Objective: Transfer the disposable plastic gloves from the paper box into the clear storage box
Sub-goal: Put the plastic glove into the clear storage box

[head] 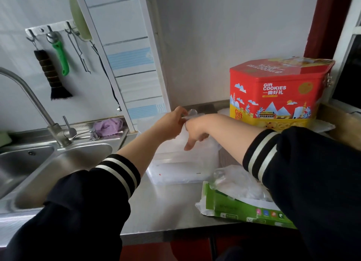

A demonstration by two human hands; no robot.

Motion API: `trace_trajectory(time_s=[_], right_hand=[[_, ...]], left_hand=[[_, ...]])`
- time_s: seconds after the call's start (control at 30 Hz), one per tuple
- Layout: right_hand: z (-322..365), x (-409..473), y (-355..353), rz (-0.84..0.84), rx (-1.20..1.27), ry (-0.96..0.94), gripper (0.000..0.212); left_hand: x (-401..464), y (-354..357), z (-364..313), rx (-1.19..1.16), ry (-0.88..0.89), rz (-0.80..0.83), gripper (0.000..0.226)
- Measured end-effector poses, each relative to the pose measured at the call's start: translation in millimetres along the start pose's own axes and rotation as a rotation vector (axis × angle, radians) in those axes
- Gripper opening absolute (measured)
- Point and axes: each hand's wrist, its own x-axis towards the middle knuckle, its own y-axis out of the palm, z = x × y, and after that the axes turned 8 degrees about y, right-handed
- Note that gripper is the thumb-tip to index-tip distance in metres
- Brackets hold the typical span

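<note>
The clear storage box [195,175] stands open on the steel counter, with pale plastic inside it. My left hand [172,124] is above the box and pinches a crumpled clear glove [192,113] right at my right wrist. My right hand [195,134] reaches down into the box with its thumb pointing down; its fingers are partly hidden. The green paper box [244,208] lies torn open at the front right of the counter. A bunch of clear gloves [238,180] sticks out of its top, under my right forearm.
A red and yellow cookie tin [277,93] stands behind the box at the back right. The steel sink [58,169] and tap [29,96] are on the left. Beside them are a purple cloth [108,126] and tools hanging on wall hooks [56,52]. The counter's front edge [166,231] is near.
</note>
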Motion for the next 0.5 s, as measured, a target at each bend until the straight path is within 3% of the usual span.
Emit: trace_trajectory(time_s=[0.1,0.23,0.33,0.5], right_hand=[[4,11,5,0.087,-0.081,0.043,0.06],[4,23,16,0.138,-0.198,0.066,0.022],[3,31,24,0.199,-0.213,0.092,0.018],[2,37,28,0.244,-0.321,0.068,0.019]], left_hand=[[-6,-6,8,0.12,0.051,0.107,0.007],[-20,-15,25,0.437,0.034,0.446,0.028],[-22,-12,36,0.594,-0.032,0.576,0.044],[-18,9,53,0.468,-0.147,0.636,0.044]])
